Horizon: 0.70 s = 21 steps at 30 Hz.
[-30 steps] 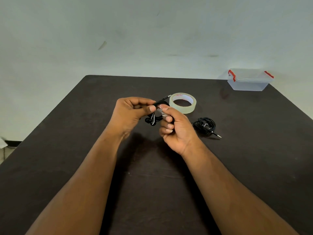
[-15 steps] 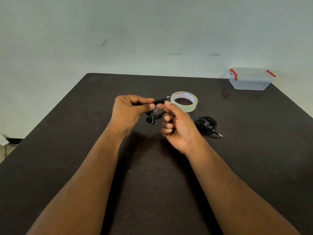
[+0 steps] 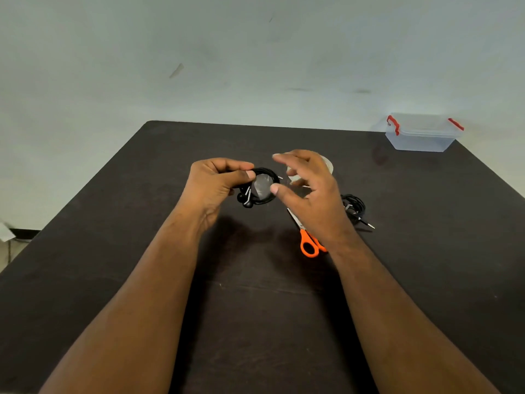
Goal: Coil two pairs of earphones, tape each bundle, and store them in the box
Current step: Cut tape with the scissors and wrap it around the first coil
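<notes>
My left hand (image 3: 218,180) pinches a coiled bundle of black earphones (image 3: 260,186) above the table; a strip of clear tape lies across the coil. My right hand (image 3: 308,183) hovers just right of the bundle with its fingers spread and relaxed, the thumb tip near the coil's edge, holding nothing. A second coiled pair of black earphones (image 3: 355,207) lies on the table to the right, its jack pointing right. The roll of clear tape (image 3: 328,166) is mostly hidden behind my right hand. The clear plastic box (image 3: 423,135) with red clips stands closed at the far right corner.
Orange-handled scissors (image 3: 308,241) lie on the dark table (image 3: 255,294) under my right wrist. The table's left edge runs diagonally toward me; a pale wall stands behind the far edge.
My right hand has let go of the bundle and opened, drawing off to the right. Its move uncovers the scissors. My left hand keeps its hold on the coil.
</notes>
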Each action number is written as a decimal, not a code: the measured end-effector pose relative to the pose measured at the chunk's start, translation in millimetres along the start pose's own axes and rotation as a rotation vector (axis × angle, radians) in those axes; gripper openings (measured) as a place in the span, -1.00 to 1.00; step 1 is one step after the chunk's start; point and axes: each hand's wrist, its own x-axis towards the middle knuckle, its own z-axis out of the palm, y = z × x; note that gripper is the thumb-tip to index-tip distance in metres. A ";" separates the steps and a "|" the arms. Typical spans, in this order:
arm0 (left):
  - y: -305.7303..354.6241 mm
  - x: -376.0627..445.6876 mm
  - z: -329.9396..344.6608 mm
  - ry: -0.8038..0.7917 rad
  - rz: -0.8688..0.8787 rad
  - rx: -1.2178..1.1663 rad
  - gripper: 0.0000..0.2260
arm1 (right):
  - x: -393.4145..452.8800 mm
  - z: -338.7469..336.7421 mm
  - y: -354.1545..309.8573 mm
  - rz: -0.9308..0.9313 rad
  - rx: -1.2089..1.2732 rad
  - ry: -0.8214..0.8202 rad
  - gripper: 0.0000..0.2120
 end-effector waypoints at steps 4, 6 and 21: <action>0.9 -2.6 3.7 -0.042 -0.032 -0.106 -0.88 | -0.4 0.2 -1.0 -0.055 -0.022 -0.096 -0.51; 3.2 -4.0 4.7 -0.040 -0.043 -0.169 -0.89 | -0.6 -2.2 -1.5 -0.026 -0.002 -0.099 -0.48; 2.2 -5.7 16.4 -0.089 -0.191 -0.390 -0.88 | -1.2 -1.7 1.3 -0.006 0.039 -0.146 -0.50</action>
